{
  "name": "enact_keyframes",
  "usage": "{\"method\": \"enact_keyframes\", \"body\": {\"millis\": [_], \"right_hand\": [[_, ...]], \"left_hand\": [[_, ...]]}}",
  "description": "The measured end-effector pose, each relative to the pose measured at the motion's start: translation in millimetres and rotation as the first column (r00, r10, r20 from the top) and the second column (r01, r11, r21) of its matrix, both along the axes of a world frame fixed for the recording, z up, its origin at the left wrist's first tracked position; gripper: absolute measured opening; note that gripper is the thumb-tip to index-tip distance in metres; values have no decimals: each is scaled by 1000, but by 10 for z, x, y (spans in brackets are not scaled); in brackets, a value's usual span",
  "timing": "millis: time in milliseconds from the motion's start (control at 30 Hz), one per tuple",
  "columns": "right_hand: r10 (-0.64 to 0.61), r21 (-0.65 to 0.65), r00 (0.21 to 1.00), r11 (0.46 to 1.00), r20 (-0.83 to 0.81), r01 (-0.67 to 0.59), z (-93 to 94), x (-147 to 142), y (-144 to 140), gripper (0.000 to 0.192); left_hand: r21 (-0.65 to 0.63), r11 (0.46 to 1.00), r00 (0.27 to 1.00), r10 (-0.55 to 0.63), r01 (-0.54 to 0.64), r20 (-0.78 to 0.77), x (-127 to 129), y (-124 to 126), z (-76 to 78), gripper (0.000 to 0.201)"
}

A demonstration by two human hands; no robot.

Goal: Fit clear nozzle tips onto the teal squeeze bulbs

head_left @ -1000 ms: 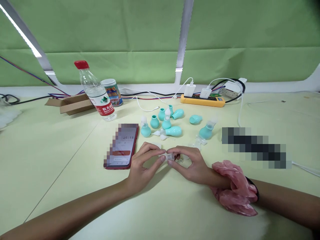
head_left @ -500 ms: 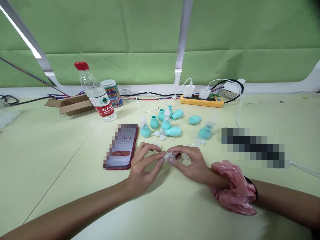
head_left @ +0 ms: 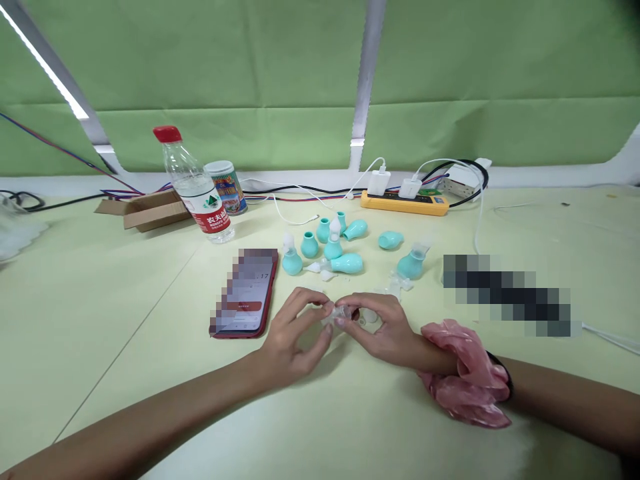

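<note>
My right hand [head_left: 383, 327] pinches a small clear plastic cup-like part [head_left: 342, 312] between thumb and fingers. From the other side my left hand [head_left: 295, 337] has its bent fingertips at the left end of this part, its thumb a little lower. Just beyond the hands stand several turquoise rubber bulbs [head_left: 309, 245], some with clear tips fitted. One turquoise bulb with a clear nozzle [head_left: 347, 263] lies on its side. Small white and clear pieces [head_left: 370, 315] lie behind my right hand, partly hidden by it.
A phone [head_left: 247, 293] lies left of the hands. Behind it are a water bottle [head_left: 204, 203], a can [head_left: 230, 190] and an open cardboard box [head_left: 155, 212]. A yellow power strip [head_left: 405, 203] with chargers and cables sits at the back. A blurred dark object [head_left: 507, 293] lies right.
My left thumb has moved slightly down, away from the left fingertips. My right hand keeps its grip on the clear part. The view has shifted a little.
</note>
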State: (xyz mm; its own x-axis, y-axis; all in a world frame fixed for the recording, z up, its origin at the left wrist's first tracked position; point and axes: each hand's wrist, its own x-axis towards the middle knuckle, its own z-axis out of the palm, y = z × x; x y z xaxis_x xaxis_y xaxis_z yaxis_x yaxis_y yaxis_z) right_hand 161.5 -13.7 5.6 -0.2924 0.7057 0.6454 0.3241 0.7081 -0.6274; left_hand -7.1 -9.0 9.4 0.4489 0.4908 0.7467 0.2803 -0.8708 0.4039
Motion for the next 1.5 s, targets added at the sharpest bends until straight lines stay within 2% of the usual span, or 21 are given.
{"method": "enact_keyframes", "body": {"millis": [67, 167, 233, 267, 333, 500, 633, 700, 800, 867, 933, 1033, 1100, 1167, 1300, 1400, 1500], "right_hand": [[2, 6, 1000, 1000, -4, -2, 16, 6, 1, 12], [35, 51, 999, 998, 6, -35, 44, 23, -2, 16], [36, 68, 999, 997, -7, -35, 61, 33, -4, 17], [28, 64, 999, 998, -18, -27, 69, 37, -4, 18], [9, 40, 999, 999, -35, -8, 87, 38, -5, 18], [18, -3, 999, 1000, -52, -18, 142, 18, -26, 17], [9, -67, 998, 998, -69, -13, 184, -6, -61, 15], [16, -111, 996, 993, -84, -26, 203, -14, -76, 13], [34, -179, 993, 982, -114, -54, 217, -22, -92, 12], [34, -224, 989, 972, -142, -66, 217, -23, -100, 12], [31, -255, 985, 964, -172, -75, 212, -21, -105, 12], [32, -277, 981, 957, -190, -85, 215, -17, -111, 12], [29, -289, 981, 954, -189, -84, 227, -15, -114, 12], [30, -298, 980, 951, -195, -88, 240, -13, -116, 12], [29, -320, 978, 942, -206, -96, 238, -8, -116, 12], [22, -343, 977, 935, -211, -95, 223, -3, -116, 13], [22, -327, 979, 941, -202, -89, 229, -2, -117, 12]], "left_hand": [[-190, 980, 996, -46, 60, 77, 1, 5, 72, 14], [-486, 863, 981, -55, 139, 184, -2, 19, 189, 5], [-594, 780, 971, -69, 196, 230, -7, 30, 251, 3], [-613, 758, 965, -79, 222, 252, -9, 35, 273, 5], [-599, 761, 955, -92, 251, 283, -14, 46, 298, 9], [-463, 864, 957, -66, 197, 283, -17, 43, 296, 19], [-345, 928, 959, -45, 144, 280, -17, 4, 288, 19], [-261, 959, 966, -38, 108, 257, -18, -9, 287, 18], [-60, 996, 982, -56, 68, 182, -20, -10, 293, 18], [81, 996, 994, -45, 37, 101, -26, -3, 302, 18], [232, 973, 1000, 18, -18, 4, -40, 6, 315, 18], [456, 885, 977, 174, -99, -125, -77, 21, 339, 16], [528, 843, 957, 231, -107, -175, -100, 30, 348, 15], [534, 840, 954, 229, -94, -192, -111, 36, 343, 16], [439, 898, 979, 100, -13, -177, -88, 27, 289, 24], [284, 957, 995, -26, 52, -93, -48, -6, 257, 31], [2, 993, 991, -119, 119, 62, -19, -40, 272, 31]]}}
